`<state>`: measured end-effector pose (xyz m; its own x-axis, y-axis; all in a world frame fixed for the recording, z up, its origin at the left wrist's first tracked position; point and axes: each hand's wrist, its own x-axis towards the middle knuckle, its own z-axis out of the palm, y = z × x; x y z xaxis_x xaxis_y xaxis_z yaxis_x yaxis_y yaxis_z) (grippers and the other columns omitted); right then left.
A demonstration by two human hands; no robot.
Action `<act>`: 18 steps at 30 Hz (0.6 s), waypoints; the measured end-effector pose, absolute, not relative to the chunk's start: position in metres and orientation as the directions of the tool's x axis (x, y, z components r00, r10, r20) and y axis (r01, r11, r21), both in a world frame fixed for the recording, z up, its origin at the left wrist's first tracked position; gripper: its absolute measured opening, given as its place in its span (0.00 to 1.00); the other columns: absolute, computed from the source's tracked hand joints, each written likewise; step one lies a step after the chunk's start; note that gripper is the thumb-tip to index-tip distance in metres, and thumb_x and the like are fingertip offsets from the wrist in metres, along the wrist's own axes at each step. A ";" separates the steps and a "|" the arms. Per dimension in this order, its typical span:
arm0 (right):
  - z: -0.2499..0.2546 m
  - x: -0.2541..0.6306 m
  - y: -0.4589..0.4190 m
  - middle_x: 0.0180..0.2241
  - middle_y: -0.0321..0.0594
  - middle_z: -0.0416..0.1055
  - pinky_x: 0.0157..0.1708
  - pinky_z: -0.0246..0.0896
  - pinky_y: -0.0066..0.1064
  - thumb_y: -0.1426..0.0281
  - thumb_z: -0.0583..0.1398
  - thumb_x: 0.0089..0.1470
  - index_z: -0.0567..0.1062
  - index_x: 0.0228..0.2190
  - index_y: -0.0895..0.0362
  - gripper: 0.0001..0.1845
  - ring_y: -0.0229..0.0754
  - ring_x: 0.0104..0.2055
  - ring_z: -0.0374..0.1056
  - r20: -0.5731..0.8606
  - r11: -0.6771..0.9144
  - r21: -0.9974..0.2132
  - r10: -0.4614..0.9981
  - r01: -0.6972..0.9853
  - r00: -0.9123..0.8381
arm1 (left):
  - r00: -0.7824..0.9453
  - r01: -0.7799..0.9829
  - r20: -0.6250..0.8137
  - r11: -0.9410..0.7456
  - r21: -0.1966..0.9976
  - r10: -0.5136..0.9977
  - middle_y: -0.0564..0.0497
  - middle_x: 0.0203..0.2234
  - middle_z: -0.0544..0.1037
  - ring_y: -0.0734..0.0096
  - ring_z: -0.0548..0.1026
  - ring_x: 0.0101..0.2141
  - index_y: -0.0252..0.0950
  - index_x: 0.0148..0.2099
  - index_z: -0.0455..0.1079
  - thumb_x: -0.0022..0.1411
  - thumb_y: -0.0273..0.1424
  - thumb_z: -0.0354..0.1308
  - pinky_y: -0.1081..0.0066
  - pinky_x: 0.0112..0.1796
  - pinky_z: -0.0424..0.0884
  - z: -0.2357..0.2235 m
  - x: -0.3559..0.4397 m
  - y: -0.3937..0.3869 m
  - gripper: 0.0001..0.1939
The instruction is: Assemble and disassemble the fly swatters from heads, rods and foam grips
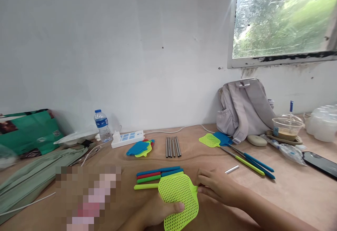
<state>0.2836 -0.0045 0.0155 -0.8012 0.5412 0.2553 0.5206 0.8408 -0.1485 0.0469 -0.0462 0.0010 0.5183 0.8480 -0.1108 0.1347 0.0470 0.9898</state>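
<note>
My left hand (160,208) grips a yellow-green fly swatter head (180,196), its thumb lying across the perforated mesh. At the swatter head's narrow neck, the fingers of my right hand (214,185) are pinched together; what lies between them is mostly hidden. Just beyond the mesh lie several loose handle tubes: blue (149,171), red (149,176), green (149,179) and yellow-green (146,186). A short silver tube (232,169) rests beside my right hand. Farther back are several metal rods (173,146) in a row and a pile of swatter heads (138,148), mostly blue.
Long-handled swatters (250,164) lie at the right, in front of a grey backpack (242,108). A plastic cup (287,124) and a phone (321,163) are farther right. A water bottle (102,125) and a white power strip (128,139) stand along the wall. Green fabric (39,169) covers the left.
</note>
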 end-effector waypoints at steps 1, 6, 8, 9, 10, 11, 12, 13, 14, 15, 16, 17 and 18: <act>0.015 0.283 -0.003 0.35 0.40 0.68 0.28 0.53 0.28 0.62 0.46 0.60 0.69 0.35 0.54 0.15 0.39 0.32 0.65 0.245 0.851 -0.157 0.526 0.502 -0.815 | 0.551 0.122 -0.114 0.055 0.991 0.827 0.45 0.47 0.73 0.57 0.68 0.49 0.35 0.49 0.67 0.49 0.39 0.63 0.58 0.50 0.60 0.002 0.046 -0.046 0.25; 0.014 0.288 0.010 0.34 0.38 0.67 0.28 0.53 0.26 0.61 0.48 0.59 0.71 0.33 0.53 0.15 0.37 0.31 0.63 0.233 0.860 -0.156 0.509 0.485 -0.828 | 0.561 0.077 -0.164 0.147 0.986 0.812 0.48 0.41 0.76 0.62 0.72 0.42 0.35 0.48 0.68 0.49 0.34 0.64 0.64 0.44 0.65 0.005 0.046 -0.044 0.23; 0.016 0.291 0.015 0.34 0.38 0.67 0.26 0.51 0.26 0.61 0.48 0.59 0.72 0.32 0.53 0.15 0.36 0.30 0.63 0.248 0.851 -0.097 0.523 0.516 -0.815 | 0.519 0.107 -0.215 0.186 0.977 0.827 0.49 0.30 0.77 0.69 0.73 0.26 0.33 0.43 0.70 0.50 0.37 0.61 0.69 0.30 0.68 0.001 0.050 -0.043 0.19; 0.017 0.292 0.017 0.34 0.38 0.67 0.26 0.50 0.26 0.62 0.49 0.59 0.72 0.31 0.53 0.15 0.36 0.29 0.62 0.252 0.848 -0.069 0.524 0.525 -0.813 | 0.505 0.124 -0.235 0.200 0.972 0.830 0.51 0.24 0.75 0.74 0.69 0.20 0.32 0.40 0.70 0.51 0.39 0.60 0.72 0.23 0.65 0.000 0.052 -0.043 0.18; 0.017 0.293 0.019 0.34 0.38 0.67 0.25 0.50 0.26 0.63 0.49 0.58 0.72 0.31 0.53 0.14 0.35 0.29 0.62 0.251 0.849 -0.045 0.520 0.526 -0.817 | 0.497 0.140 -0.249 0.207 0.968 0.831 0.52 0.20 0.73 0.77 0.65 0.16 0.31 0.38 0.70 0.51 0.40 0.59 0.75 0.18 0.60 -0.002 0.055 -0.042 0.18; 0.016 0.293 0.020 0.33 0.37 0.67 0.25 0.49 0.26 0.64 0.50 0.58 0.72 0.31 0.53 0.13 0.35 0.28 0.62 0.246 0.853 -0.024 0.511 0.522 -0.824 | 0.489 0.150 -0.257 0.210 0.966 0.834 0.53 0.19 0.71 0.78 0.63 0.14 0.30 0.37 0.69 0.51 0.41 0.59 0.77 0.15 0.57 -0.004 0.057 -0.042 0.18; 0.014 0.293 0.022 0.33 0.37 0.67 0.24 0.49 0.26 0.65 0.50 0.58 0.72 0.31 0.53 0.12 0.35 0.27 0.61 0.240 0.857 -0.004 0.500 0.515 -0.832 | 0.479 0.157 -0.262 0.212 0.965 0.838 0.53 0.18 0.71 0.79 0.63 0.14 0.30 0.37 0.69 0.51 0.41 0.59 0.78 0.14 0.55 -0.005 0.059 -0.041 0.18; 0.011 0.293 0.024 0.33 0.37 0.67 0.24 0.49 0.26 0.66 0.51 0.58 0.72 0.31 0.54 0.11 0.35 0.27 0.61 0.235 0.864 0.015 0.487 0.504 -0.841 | 0.467 0.159 -0.269 0.219 0.963 0.842 0.53 0.19 0.71 0.79 0.64 0.15 0.30 0.37 0.69 0.50 0.41 0.59 0.78 0.13 0.54 -0.005 0.060 -0.041 0.18; 0.007 0.293 0.027 0.33 0.37 0.67 0.23 0.49 0.26 0.67 0.51 0.57 0.72 0.31 0.54 0.10 0.35 0.26 0.61 0.237 0.872 0.030 0.469 0.489 -0.851 | 0.457 0.158 -0.275 0.227 0.961 0.846 0.52 0.19 0.71 0.79 0.64 0.15 0.30 0.37 0.69 0.50 0.41 0.59 0.79 0.13 0.54 -0.006 0.060 -0.041 0.18; 0.003 0.295 0.032 0.32 0.37 0.67 0.22 0.48 0.26 0.67 0.52 0.56 0.72 0.30 0.54 0.10 0.35 0.25 0.60 0.259 0.878 0.027 0.455 0.478 -0.852 | 0.448 0.151 -0.279 0.236 0.960 0.849 0.52 0.20 0.71 0.80 0.64 0.15 0.30 0.36 0.69 0.49 0.41 0.59 0.79 0.13 0.54 -0.006 0.058 -0.041 0.18; -0.001 0.299 0.037 0.31 0.37 0.67 0.21 0.49 0.27 0.66 0.52 0.56 0.72 0.29 0.54 0.09 0.35 0.24 0.59 0.299 0.882 0.008 0.448 0.472 -0.843 | 0.446 0.134 -0.279 0.245 0.960 0.850 0.52 0.20 0.71 0.80 0.64 0.15 0.30 0.36 0.69 0.48 0.41 0.60 0.79 0.13 0.53 -0.006 0.055 -0.042 0.19; -0.004 0.306 0.044 0.29 0.37 0.66 0.21 0.49 0.27 0.66 0.52 0.56 0.71 0.28 0.53 0.10 0.35 0.23 0.57 0.342 0.881 -0.018 0.450 0.473 -0.825 | 0.458 0.110 -0.280 0.259 0.960 0.844 0.52 0.20 0.71 0.80 0.63 0.15 0.30 0.37 0.69 0.47 0.41 0.60 0.79 0.12 0.53 -0.005 0.051 -0.043 0.20; -0.004 0.314 0.051 0.27 0.36 0.65 0.20 0.50 0.27 0.64 0.52 0.56 0.70 0.26 0.53 0.11 0.35 0.22 0.56 0.415 0.870 -0.073 0.470 0.487 -0.779 | 0.481 0.084 -0.289 0.284 0.955 0.828 0.52 0.21 0.71 0.81 0.63 0.14 0.30 0.39 0.70 0.46 0.40 0.61 0.79 0.13 0.53 -0.004 0.046 -0.044 0.21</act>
<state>0.3144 0.0510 -0.0045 -0.7789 0.4703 0.4149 0.4869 0.8704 -0.0727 0.0460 -0.0441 -0.0044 0.4808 0.8280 -0.2886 0.0838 0.2842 0.9551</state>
